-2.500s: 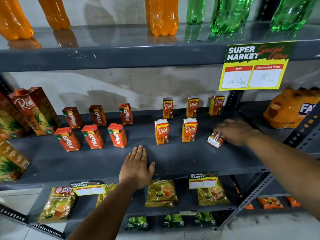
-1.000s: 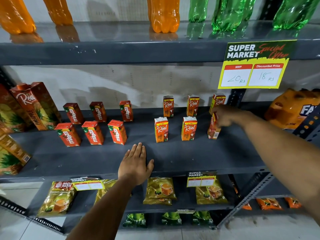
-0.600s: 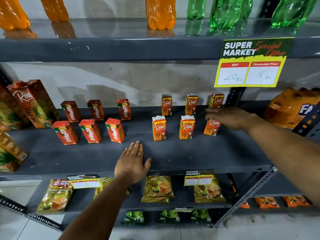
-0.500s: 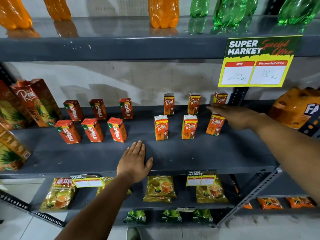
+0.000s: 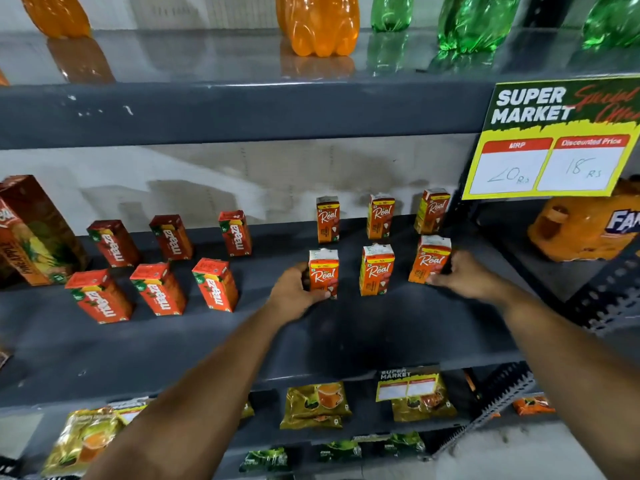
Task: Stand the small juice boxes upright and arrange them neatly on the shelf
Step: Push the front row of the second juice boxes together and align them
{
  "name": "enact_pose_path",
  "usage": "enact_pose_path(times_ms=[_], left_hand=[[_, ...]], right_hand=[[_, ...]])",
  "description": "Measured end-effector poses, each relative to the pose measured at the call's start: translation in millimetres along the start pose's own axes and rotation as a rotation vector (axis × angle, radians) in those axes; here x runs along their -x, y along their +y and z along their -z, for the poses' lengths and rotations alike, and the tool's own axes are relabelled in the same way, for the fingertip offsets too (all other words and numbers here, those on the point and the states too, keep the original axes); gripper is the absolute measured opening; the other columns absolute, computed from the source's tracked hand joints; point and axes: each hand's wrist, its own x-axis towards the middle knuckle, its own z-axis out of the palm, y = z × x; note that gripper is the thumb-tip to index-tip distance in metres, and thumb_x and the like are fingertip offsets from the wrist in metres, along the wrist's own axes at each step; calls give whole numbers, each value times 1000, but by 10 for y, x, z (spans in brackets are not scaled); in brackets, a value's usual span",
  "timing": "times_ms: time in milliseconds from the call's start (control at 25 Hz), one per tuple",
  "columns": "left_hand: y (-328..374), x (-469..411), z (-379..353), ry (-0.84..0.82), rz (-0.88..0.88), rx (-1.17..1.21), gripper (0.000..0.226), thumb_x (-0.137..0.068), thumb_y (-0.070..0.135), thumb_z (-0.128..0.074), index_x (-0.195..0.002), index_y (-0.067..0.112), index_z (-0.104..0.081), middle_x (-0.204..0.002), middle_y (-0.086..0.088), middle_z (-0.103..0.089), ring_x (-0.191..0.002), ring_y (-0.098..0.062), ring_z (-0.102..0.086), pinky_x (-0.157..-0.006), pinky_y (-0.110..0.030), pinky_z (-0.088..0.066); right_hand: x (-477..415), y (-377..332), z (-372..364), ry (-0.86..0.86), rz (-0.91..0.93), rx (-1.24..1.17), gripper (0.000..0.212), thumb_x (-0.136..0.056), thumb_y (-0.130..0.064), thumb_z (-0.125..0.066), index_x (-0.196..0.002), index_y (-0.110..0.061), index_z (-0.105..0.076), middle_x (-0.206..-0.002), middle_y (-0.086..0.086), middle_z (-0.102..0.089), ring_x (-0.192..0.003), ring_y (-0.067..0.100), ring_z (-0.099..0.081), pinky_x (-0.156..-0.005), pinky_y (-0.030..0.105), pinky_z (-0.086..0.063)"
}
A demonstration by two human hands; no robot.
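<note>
Small orange Real juice boxes stand upright in two rows of three on the grey middle shelf (image 5: 346, 341). My left hand (image 5: 294, 292) grips the front left Real box (image 5: 323, 271) from its left side. My right hand (image 5: 464, 275) holds the front right Real box (image 5: 429, 259) from its right side. The front middle Real box (image 5: 376, 270) stands untouched between them. Behind stand three more Real boxes (image 5: 380, 216). To the left, red Maaza boxes (image 5: 157, 289) stand upright in two rows of three.
A tall Real pineapple carton (image 5: 34, 230) stands at the far left. An orange bottle pack (image 5: 581, 226) lies at the right. A yellow price sign (image 5: 550, 147) hangs from the top shelf, which holds orange and green bottles. Snack pouches (image 5: 317, 405) fill the lower shelf.
My right hand stood the fallen box upright at the front right. My left hand left the shelf's front edge and closed on the front left Real box. The camera moved closer.
</note>
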Motion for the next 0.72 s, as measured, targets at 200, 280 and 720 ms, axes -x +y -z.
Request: enact_pose_path(times_ms=[200,280,720], left_hand=[[101,-188,-228,-131,-28,39,66,-73,17,-81,-130,14,-48,-123,-5,-62,-112,-19,-58,-99,-37,-45],[124,-209,-283,-123,-35,22,63,-74,19,-81,-128,16,-50,-112,3,-61,-104,-12,-57,-92,-28,-44],[160,-85,-532,-36,48,4,66,-52,42,-91,-111,27,-66,-107,5,-72,-98,-10,-66,-94,-37,-52]], right_hand=[[-63,-164,-147,-148,-4,29,38,-82,-24,-74,-118,-20,-62,-112,-2,-67,-105,15,-61,-95,33,-43],[-77,-222,-194,-203,26,2,41,-82,-17,-74,-121,-19,-59,-115,-1,-66,-108,14,-59,-97,30,-41],[147,-198,-491,-130,139,-123,68,-55,-14,-93,-107,-41,-59,-107,-15,-69,-99,-4,-64,-94,27,-49]])
